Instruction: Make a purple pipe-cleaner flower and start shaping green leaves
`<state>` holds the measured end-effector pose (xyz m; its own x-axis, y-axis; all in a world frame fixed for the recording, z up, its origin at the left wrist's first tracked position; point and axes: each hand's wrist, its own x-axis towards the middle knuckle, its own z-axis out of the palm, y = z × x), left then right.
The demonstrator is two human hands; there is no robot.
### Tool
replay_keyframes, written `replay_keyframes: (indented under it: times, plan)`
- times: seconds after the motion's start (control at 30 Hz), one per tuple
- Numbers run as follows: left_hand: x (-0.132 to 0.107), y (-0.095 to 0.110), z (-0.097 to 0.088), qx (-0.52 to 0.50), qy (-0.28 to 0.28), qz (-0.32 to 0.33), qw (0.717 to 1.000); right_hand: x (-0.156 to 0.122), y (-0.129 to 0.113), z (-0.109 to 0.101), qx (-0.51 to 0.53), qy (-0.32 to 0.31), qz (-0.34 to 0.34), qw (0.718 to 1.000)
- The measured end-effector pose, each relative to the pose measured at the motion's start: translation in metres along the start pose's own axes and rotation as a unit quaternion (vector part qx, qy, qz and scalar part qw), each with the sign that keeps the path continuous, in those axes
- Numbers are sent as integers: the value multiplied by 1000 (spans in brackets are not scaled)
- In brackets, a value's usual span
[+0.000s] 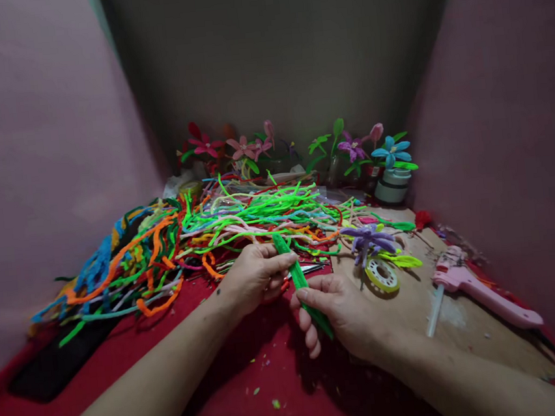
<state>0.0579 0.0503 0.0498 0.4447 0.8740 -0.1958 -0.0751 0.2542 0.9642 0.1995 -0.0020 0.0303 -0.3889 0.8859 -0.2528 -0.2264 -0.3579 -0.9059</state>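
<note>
A green strip of pipe cleaners (297, 273), shaped like a long leaf, slants between my two hands above the red cloth. My left hand (259, 272) pinches its upper part between thumb and fingers. Lower down, my right hand (328, 301) grips the strip with the thumb on top, and its lower end sticks out below the fingers. Just behind the hands lie scissors (307, 268), partly hidden. A large heap of loose pipe cleaners (258, 213) in many colours spreads beyond them.
On cardboard (414, 306) at the right lie a purple pipe-cleaner flower (370, 241), a yellow tape roll (382, 274) and a pink glue gun (486, 292) with its cord. Finished flowers stand at the back, a blue one (392, 151) in a jar (393, 186). A black flat object (61, 359) lies left.
</note>
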Motion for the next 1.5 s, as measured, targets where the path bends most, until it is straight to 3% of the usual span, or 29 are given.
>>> replay_keyframes:
  times: [0.13, 0.27, 0.43, 0.67, 0.83, 1.0, 1.13, 1.3, 1.4, 1.5]
  plan:
    - [-2, 1, 1, 20, -42, -32, 998, 1, 1, -1, -10, 4, 7, 1000]
    - [-3, 2, 4, 66, -47, -28, 996, 3, 4, -2, -1, 2, 7, 1000]
    - [-5, 6, 14, 152, 14, 51, 987, 4, 4, -3, 18, 12, 9, 1000]
    - [-3, 8, 8, 63, 42, 40, 996, 3, 2, -5, 32, -17, 9, 999]
    - [-2, 8, 2, 123, 82, 109, 983, 4, 2, -6, 52, -23, 5, 998]
    - [-4, 15, 1, 143, 120, 122, 975, 3, 3, -7, 61, -22, 4, 998]
    - [-4, 15, -3, 62, 51, 95, 992, 2, 2, -7, 60, -17, 5, 998]
    - [-3, 8, -8, -18, -101, -42, 994, 3, -1, -9, 80, -39, -7, 996]
    - [-2, 3, -6, -14, -119, -60, 991, 4, -1, -10, 94, -46, -13, 994]
    - [-2, 0, -1, -10, -85, -42, 995, 5, 0, -11, 106, -43, -17, 993]
